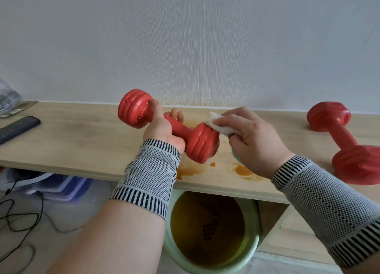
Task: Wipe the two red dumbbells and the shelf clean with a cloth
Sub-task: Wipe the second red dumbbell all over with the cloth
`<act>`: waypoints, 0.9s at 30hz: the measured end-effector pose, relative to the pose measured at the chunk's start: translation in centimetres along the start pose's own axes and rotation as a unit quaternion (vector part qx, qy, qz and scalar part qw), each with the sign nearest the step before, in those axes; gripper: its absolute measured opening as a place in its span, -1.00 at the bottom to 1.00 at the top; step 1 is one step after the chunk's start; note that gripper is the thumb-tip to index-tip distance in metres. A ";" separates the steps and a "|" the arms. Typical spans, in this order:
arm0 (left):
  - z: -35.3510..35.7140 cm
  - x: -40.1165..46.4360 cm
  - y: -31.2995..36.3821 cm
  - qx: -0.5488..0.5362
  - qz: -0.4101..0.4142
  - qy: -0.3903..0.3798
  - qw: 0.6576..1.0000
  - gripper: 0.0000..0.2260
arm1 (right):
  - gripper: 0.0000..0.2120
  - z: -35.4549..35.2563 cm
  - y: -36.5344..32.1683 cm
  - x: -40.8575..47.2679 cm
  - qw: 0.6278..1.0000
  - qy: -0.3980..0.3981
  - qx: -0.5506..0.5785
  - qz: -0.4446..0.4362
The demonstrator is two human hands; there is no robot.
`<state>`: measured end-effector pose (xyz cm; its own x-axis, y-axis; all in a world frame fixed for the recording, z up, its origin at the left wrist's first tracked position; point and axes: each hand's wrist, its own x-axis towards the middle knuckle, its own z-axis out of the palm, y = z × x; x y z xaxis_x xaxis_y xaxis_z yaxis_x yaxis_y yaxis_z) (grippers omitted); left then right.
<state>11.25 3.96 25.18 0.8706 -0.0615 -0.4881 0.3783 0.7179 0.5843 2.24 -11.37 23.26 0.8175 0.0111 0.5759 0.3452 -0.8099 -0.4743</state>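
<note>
A red moulded dumbbell with ribbed ends [170, 128], probably rigid and weighty, is held above the pale wooden shelf [82, 138] by its narrow handle in the curled left hand [164, 130], while a folded white cloth [220, 125] is pinched against its near end by the right hand [253, 138].

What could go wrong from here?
The held dumbbell hangs above the orange stains on the shelf; set down there, it would pick up dirt again. The second dumbbell overhangs the shelf's front edge and a knock from the right hand working the cloth could tip it off.
</note>
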 end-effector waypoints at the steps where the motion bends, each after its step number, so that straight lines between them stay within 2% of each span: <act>1: 0.1 0.0 0.1 0.014 0.012 0.000 1.000 -0.62 | -0.59 0.1 0.0 -0.1 1.000 -0.004 -0.008 -0.002; 8: 0.7 0.0 0.1 0.046 0.084 0.008 0.995 -0.60 | -0.62 0.4 -2.1 -0.4 0.992 -0.024 -0.075 -0.102; 10: 0.6 -0.2 0.1 0.043 0.077 0.005 0.996 -0.59 | -0.63 0.3 -1.9 -0.2 0.993 -0.019 -0.062 -0.098; 14: 0.8 -0.5 -0.1 0.044 0.072 0.000 0.996 -0.60 | -0.66 0.0 -0.7 0.5 1.000 0.006 -0.008 -0.005; 21: 0.4 -0.4 0.1 0.049 0.075 0.009 0.996 -0.63 | -0.65 0.2 -2.4 -0.1 0.993 -0.029 -0.043 -0.102; 27: 0.7 -0.5 -0.2 0.059 0.044 0.001 0.997 -0.67 | -0.68 -0.2 -0.6 0.5 1.000 0.011 0.005 0.017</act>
<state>11.00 3.36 25.80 0.9014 0.0004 -0.4329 0.3348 0.6333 0.6977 2.34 -10.99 23.92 0.8187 -0.0292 0.5734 0.3216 -0.8040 -0.5002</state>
